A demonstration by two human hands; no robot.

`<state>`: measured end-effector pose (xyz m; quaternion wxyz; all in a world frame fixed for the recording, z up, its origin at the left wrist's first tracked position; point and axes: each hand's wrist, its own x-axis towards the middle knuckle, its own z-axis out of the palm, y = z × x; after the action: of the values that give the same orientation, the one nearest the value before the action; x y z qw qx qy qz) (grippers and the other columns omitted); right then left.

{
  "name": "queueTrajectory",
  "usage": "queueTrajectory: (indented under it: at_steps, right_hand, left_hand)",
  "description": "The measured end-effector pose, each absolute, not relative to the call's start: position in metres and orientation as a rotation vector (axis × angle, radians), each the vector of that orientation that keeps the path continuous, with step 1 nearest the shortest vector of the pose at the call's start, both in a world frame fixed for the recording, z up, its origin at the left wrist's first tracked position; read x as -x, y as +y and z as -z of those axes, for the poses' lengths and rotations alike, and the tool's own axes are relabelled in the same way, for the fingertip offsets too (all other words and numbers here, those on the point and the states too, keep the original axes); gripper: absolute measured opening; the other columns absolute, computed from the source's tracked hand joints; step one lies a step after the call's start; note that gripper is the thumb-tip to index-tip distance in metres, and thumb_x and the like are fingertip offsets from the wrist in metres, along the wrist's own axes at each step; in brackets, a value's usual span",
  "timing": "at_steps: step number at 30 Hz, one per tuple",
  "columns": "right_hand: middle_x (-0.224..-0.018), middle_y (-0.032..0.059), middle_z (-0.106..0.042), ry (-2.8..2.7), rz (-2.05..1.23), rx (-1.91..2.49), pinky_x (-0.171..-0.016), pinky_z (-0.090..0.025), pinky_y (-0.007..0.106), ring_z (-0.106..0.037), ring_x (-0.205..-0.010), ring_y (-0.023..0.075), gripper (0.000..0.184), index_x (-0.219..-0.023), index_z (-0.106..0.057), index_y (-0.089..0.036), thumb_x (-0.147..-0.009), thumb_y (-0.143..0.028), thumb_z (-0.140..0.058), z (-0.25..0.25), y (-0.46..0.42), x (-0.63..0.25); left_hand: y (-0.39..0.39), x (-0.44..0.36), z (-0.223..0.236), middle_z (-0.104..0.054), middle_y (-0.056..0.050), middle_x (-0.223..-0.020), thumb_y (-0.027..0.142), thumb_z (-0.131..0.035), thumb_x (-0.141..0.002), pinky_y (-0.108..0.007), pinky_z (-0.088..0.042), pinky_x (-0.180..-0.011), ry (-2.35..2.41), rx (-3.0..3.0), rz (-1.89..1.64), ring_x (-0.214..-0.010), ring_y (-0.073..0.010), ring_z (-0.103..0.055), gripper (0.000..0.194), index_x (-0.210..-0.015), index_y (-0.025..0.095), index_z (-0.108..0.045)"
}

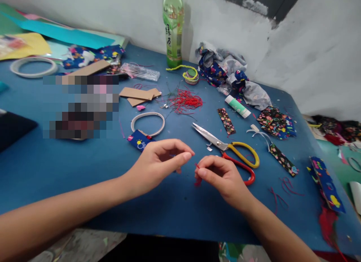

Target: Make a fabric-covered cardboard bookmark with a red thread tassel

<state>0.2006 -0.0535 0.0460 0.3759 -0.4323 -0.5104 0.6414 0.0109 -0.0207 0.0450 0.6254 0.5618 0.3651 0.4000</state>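
Note:
My right hand (222,177) pinches a small bunch of red thread (198,179) between thumb and fingers, its loose end hanging below. Close by on the left, my left hand (166,158) is curved, with thumb and forefinger tips together; anything between them is too small to make out. Scissors (222,143) with one yellow and one red handle lie partly open behind my right hand. A blue patterned fabric piece (138,139) is partly hidden behind my left hand, beside a roll of white tape (148,114). Farther back is a tangled pile of red threads (186,101).
On the blue table (113,217) stand a green bottle (174,32) and crumpled fabric (225,64) by the wall. A glue stick (237,106), cardboard strips (138,93) and floral fabric strips (283,160) lie around. Coloured sheets (67,32) are at back left.

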Motion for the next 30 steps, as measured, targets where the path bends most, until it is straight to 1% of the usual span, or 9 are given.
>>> queueTrajectory:
  at_steps: [1, 3, 5, 9, 13, 16, 23, 27, 30]
  right_hand:
    - [-0.07, -0.0025, -0.061, -1.314, -1.646, 1.099, -0.065, -0.046, 0.023, -0.057, -0.065, 0.0101, 0.015, -0.075, -0.064, -0.019, -0.082, -0.032, -0.068, -0.046, -0.054, -0.201]
    - [-0.069, -0.0032, -0.061, -1.312, -1.678, 1.072, -0.064, -0.046, 0.022, -0.056, -0.064, 0.0089, 0.013, -0.075, -0.064, -0.019, -0.082, -0.03, -0.069, -0.047, -0.054, -0.201]
    - [-0.069, -0.0035, -0.061, -1.266, -1.745, 1.039, -0.063, -0.046, 0.021, -0.055, -0.063, 0.0083, 0.013, -0.075, -0.065, -0.019, -0.081, -0.03, -0.07, -0.047, -0.054, -0.202]
    - [-0.067, -0.0032, -0.062, -1.178, -1.854, 0.998, -0.059, -0.047, 0.02, -0.056, -0.06, 0.008, 0.014, -0.075, -0.065, -0.018, -0.079, -0.031, -0.071, -0.047, -0.054, -0.202]
    - [-0.065, -0.0024, -0.064, -1.161, -1.863, 1.025, -0.059, -0.05, 0.021, -0.058, -0.058, 0.0084, 0.016, -0.076, -0.064, -0.018, -0.081, -0.031, -0.07, -0.048, -0.054, -0.201]
    - [-0.065, -0.0013, -0.066, -1.215, -1.771, 1.102, -0.06, -0.052, 0.022, -0.06, -0.059, 0.0097, 0.015, -0.077, -0.064, -0.018, -0.082, -0.031, -0.067, -0.05, -0.055, -0.2]
    - [-0.066, 0.0007, -0.067, -1.491, -1.371, 1.323, -0.055, -0.051, 0.023, -0.06, -0.057, 0.0113, 0.013, -0.084, -0.074, -0.019, -0.082, -0.028, -0.065, -0.051, -0.057, -0.196]
    - [-0.065, 0.0008, -0.068, -1.504, -1.313, 1.361, -0.054, -0.051, 0.022, -0.06, -0.055, 0.0109, 0.014, -0.086, -0.075, -0.018, -0.08, -0.027, -0.066, -0.05, -0.057, -0.195]
    - [-0.063, 0.0005, -0.067, -1.478, -1.363, 1.352, -0.053, -0.05, 0.022, -0.059, -0.055, 0.0109, 0.015, -0.084, -0.076, -0.019, -0.08, -0.03, -0.067, -0.05, -0.056, -0.196]
  left_hand:
    - [-0.02, -0.01, -0.044, -0.067, 0.003, -0.075, 0.019, -0.066, -0.082, -0.013, -0.051, -0.056, 0.817, -1.334, -0.908, -0.061, -0.0058, -0.06, 0.006, -0.086, 0.018, -0.07]
    - [-0.02, -0.009, -0.042, -0.068, 0.001, -0.083, 0.017, -0.07, -0.079, -0.014, -0.052, -0.062, 0.731, -1.461, -0.879, -0.071, -0.0082, -0.063, 0.017, -0.096, 0.02, -0.07]
    - [-0.02, -0.009, -0.041, -0.068, 0.0, -0.086, 0.014, -0.072, -0.078, -0.015, -0.052, -0.064, 0.626, -1.588, -0.885, -0.075, -0.0095, -0.063, 0.023, -0.1, 0.021, -0.071]
    - [-0.017, -0.008, -0.039, -0.068, -0.002, -0.08, 0.009, -0.067, -0.081, -0.015, -0.051, -0.064, 0.526, -1.78, -1.009, -0.07, -0.0087, -0.063, 0.013, -0.089, 0.018, -0.073]
    - [-0.015, -0.008, -0.038, -0.068, -0.001, -0.076, 0.012, -0.065, -0.084, -0.014, -0.05, -0.063, 0.546, -1.946, -1.089, -0.068, -0.0081, -0.063, 0.007, -0.086, 0.015, -0.071]
    - [-0.014, -0.007, -0.037, -0.067, -0.002, -0.074, 0.013, -0.062, -0.086, -0.015, -0.051, -0.063, 0.592, -2.072, -1.085, -0.068, -0.0092, -0.064, 0.007, -0.083, 0.014, -0.068]
    - [-0.013, -0.007, -0.035, -0.065, -0.003, -0.072, 0.014, -0.058, -0.089, -0.017, -0.049, -0.061, 0.659, -2.204, -1.095, -0.065, -0.0098, -0.06, 0.012, -0.078, 0.014, -0.064]
    - [-0.013, -0.007, -0.034, -0.064, -0.002, -0.071, 0.013, -0.058, -0.088, -0.017, -0.048, -0.061, 0.684, -2.226, -1.081, -0.065, -0.0095, -0.059, 0.013, -0.076, 0.014, -0.062]
    - [-0.013, -0.006, -0.033, -0.064, -0.003, -0.072, 0.013, -0.058, -0.088, -0.016, -0.047, -0.061, 0.662, -2.246, -1.066, -0.065, -0.0089, -0.058, 0.012, -0.077, 0.014, -0.062]
